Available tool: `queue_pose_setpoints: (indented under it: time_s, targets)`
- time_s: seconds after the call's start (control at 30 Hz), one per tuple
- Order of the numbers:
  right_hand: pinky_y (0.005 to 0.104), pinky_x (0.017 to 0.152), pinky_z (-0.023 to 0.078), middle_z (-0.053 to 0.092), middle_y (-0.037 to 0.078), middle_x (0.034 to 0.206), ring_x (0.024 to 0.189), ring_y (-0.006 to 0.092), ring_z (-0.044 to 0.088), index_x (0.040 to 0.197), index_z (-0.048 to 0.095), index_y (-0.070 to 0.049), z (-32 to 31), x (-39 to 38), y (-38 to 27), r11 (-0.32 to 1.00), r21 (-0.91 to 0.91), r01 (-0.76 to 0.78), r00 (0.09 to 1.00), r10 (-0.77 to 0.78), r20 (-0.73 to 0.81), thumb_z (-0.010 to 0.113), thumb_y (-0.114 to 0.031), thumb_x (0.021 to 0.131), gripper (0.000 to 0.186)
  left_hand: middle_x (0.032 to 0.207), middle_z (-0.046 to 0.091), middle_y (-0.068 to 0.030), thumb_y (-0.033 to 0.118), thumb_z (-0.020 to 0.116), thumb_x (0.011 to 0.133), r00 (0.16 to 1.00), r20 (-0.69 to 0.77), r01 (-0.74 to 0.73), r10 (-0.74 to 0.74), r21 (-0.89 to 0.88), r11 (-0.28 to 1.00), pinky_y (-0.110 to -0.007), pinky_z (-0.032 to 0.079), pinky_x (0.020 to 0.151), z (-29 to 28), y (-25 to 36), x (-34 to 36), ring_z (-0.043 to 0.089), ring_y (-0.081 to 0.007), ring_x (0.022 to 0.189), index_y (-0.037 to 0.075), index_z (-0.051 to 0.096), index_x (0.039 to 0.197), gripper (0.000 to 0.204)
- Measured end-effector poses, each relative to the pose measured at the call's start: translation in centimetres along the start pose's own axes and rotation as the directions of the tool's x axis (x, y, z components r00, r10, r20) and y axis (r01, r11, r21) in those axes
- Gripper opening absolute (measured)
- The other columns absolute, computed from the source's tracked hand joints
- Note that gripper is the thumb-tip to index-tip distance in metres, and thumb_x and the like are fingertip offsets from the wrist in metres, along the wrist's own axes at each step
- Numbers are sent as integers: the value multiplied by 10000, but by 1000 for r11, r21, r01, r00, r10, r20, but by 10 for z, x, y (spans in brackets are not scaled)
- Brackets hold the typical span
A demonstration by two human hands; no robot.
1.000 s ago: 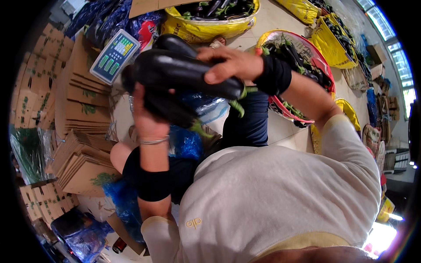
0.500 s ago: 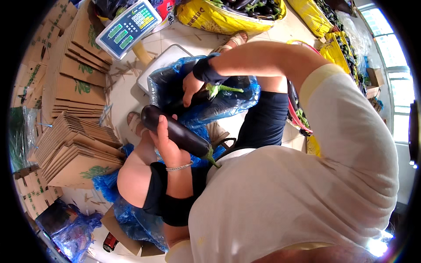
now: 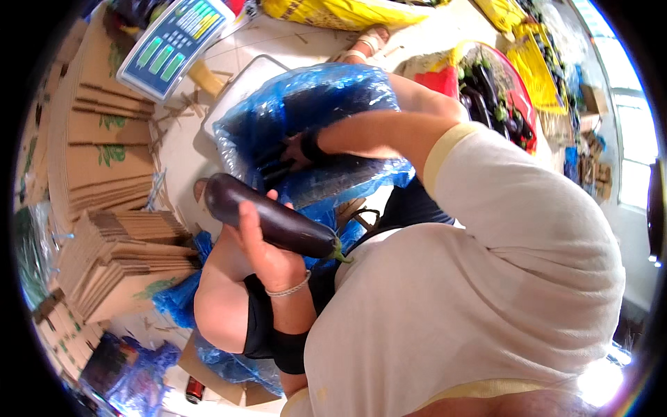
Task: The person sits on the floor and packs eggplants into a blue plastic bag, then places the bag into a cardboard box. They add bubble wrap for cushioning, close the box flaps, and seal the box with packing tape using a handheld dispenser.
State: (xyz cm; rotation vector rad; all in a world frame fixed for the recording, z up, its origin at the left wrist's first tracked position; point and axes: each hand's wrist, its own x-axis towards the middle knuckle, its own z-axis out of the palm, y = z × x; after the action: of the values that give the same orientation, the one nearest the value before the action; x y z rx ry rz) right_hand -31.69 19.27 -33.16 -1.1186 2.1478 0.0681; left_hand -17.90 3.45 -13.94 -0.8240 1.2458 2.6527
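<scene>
My left hand point(image 3: 267, 251) grips a long dark purple eggplant point(image 3: 267, 217) with a green stem, held level over my knee. My right hand point(image 3: 285, 156) reaches inside a blue plastic bag point(image 3: 306, 104) full of eggplants; its fingers are hidden among the dark fruit, so what it grips cannot be made out. The bag rests on a white scale platform point(image 3: 236, 90) in front of me.
A weighing scale's display point(image 3: 174, 42) lies at the upper left. Stacks of flat cardboard boxes point(image 3: 104, 208) fill the left side. A red basket of eggplants point(image 3: 497, 90) stands at the upper right, with yellow sacks point(image 3: 347, 10) behind. More blue bags point(image 3: 139, 375) lie at the lower left.
My right hand has pushed deeper into the blue bag. My left hand keeps hold of the single eggplant, now nearer my knee and more level.
</scene>
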Motion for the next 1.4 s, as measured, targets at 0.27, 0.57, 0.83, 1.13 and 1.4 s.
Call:
queue_pose_setpoints:
  time_s: [0.27, 0.57, 0.83, 1.13, 1.4]
  targets:
    - [391, 857, 428, 596, 191, 1033, 977, 335, 557, 1052, 582, 3, -113, -195, -14, 769, 488, 412, 786, -28, -618, 525, -387, 869, 435, 1102, 455, -127, 480, 483, 884, 727, 684, 39, 70, -142, 989, -359, 502, 799, 47, 84, 5, 502, -214, 937, 8, 308, 1317, 663]
    - [494, 960, 337, 466, 129, 1255, 1187, 316, 420, 1250, 459, -118, 29, -245, -119, 979, 202, -27, 644, 171, -746, 656, -350, 753, 583, 1036, 583, -154, 361, 679, 734, 475, 228, -805, -850, 504, -314, -328, 428, 834, 212, 36, 44, 561, -252, 940, 45, 517, 1148, 546]
    - [442, 970, 359, 446, 176, 1275, 1196, 333, 421, 1116, 532, -43, 29, -302, -105, 957, 239, 166, 346, 170, -923, 538, -142, 831, 301, 1280, 481, -188, 401, 504, 827, 465, -87, -872, -881, 128, -473, -365, 377, 973, 109, -166, 189, 506, -328, 1128, 40, 496, 1249, 556]
    - [411, 840, 451, 548, 188, 1084, 982, 365, 546, 1091, 543, -22, 151, -415, 23, 387, 831, -399, -120, 877, -466, 647, -243, 759, 412, 1264, 477, -203, 258, 391, 877, 531, 182, -845, -828, 186, -501, -402, 383, 967, 26, -186, 234, 488, -345, 1135, 34, 519, 1210, 420]
    - [427, 840, 439, 502, 200, 1021, 975, 377, 519, 1047, 504, -18, 220, -385, 34, 156, 801, -578, -23, 978, -207, 691, -302, 718, 473, 863, 648, -58, 182, 457, 881, 580, 272, -393, -768, 919, 28, -246, 462, 673, 154, -33, 134, 606, -132, 783, 48, 589, 1018, 233]
